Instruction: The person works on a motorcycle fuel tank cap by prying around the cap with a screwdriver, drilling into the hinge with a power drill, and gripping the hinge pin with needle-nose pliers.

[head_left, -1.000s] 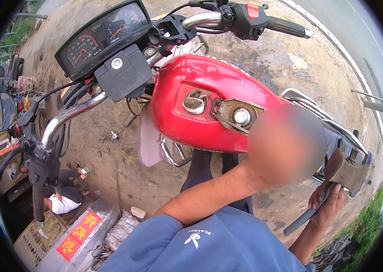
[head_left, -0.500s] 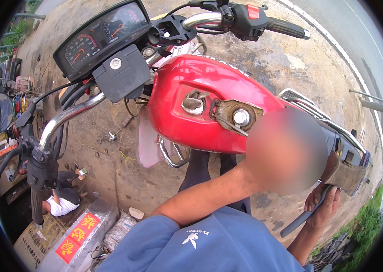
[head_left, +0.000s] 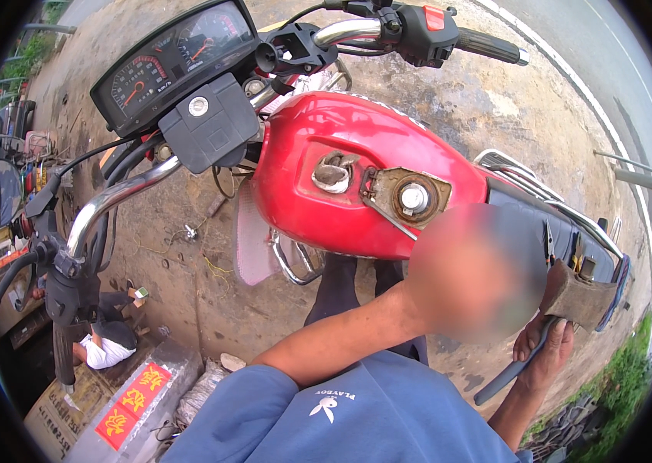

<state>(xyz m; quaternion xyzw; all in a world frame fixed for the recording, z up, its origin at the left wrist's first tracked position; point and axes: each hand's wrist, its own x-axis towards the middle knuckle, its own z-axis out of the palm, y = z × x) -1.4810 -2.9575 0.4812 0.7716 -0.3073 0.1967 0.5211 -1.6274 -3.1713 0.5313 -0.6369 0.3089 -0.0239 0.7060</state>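
Observation:
My right hand (head_left: 543, 351) is closed round the grey handle of an axe (head_left: 582, 299). The broad, worn metal head is up by the black seat (head_left: 522, 202), and the handle slants down to the left. My left forearm (head_left: 341, 330) reaches across toward the rear of the red fuel tank (head_left: 303, 208). A blurred patch covers my left hand, so its fingers and anything in them are hidden. On the tank, a hinged flap with a silver filler cap (head_left: 415, 198) lies beside a small white ring-like piece (head_left: 331, 177) with something grey in it.
The motorcycle's chrome handlebar (head_left: 117, 193) and gauge cluster (head_left: 175, 65) stand at the left and far side. Pliers (head_left: 549, 238) lie on the seat by a chrome rack (head_left: 596, 231). A person in a white top (head_left: 107, 349) is low at the left, near boxes (head_left: 129, 405).
My left forearm and the blurred patch have shifted slightly left and down, baring more of the seat and the pliers. The axe in my right hand has moved slightly left.

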